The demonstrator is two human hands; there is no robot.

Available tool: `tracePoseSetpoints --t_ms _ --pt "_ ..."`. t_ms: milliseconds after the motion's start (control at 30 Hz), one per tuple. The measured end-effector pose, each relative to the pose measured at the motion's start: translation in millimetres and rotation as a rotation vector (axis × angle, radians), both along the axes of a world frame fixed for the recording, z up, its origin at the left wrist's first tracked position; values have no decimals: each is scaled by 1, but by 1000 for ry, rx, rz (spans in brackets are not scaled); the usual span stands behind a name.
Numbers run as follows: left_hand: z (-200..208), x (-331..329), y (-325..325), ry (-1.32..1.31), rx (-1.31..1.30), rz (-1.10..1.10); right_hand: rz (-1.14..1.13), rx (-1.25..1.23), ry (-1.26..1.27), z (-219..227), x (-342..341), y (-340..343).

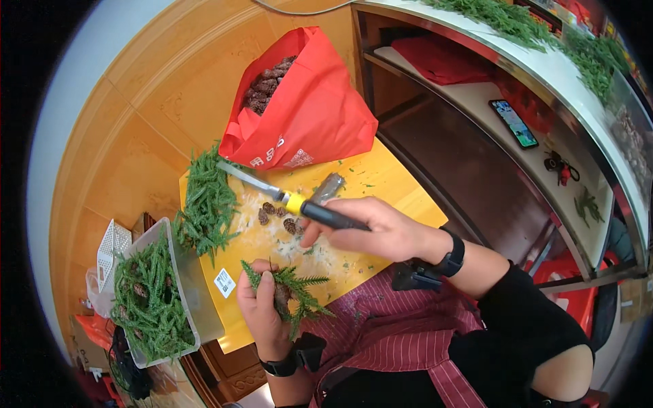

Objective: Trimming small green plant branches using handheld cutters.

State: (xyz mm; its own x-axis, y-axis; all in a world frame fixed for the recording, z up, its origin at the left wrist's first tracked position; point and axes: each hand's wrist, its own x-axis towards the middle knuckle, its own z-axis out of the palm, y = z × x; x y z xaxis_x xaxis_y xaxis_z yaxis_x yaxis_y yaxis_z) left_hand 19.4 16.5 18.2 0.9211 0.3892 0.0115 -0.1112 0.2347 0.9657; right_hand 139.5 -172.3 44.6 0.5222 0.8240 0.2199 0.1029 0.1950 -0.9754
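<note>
Close to the table's front edge, my left hand point(262, 309) is closed around a green artificial fir sprig point(299, 282) with a brown pine cone point(281, 299) among its leaves. Above and to the right, my right hand point(371, 228) grips a tool with a black handle point(333, 216), a yellow collar and a long pale metal end point(248, 178) pointing to the far left. Several small pine cones point(290, 225) lie on the yellow table point(401, 197) beneath the tool. Just beyond the handle is a greyish cylindrical thing point(329, 187), partly hidden by the hand.
At the back stands a red bag point(313, 102) full of pine cones point(265, 85). A pile of fir sprigs point(204, 204) covers the table's left side. Left of it, a clear bin point(194, 299) holds more decorated sprigs. Shelving on the right bears a phone point(513, 124) and keys point(561, 166).
</note>
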Motion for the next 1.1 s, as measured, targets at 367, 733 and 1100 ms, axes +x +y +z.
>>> tracePoseSetpoints --t_ms 367,733,1100 --pt "-6 1 7 -150 13 60 -63 73 -267 -11 4 8" --pt "5 -3 26 -194 54 87 -166 -259 -623 5 9 -7" --pt "5 -3 30 -254 169 31 -75 -318 -603 7 -1 -4"
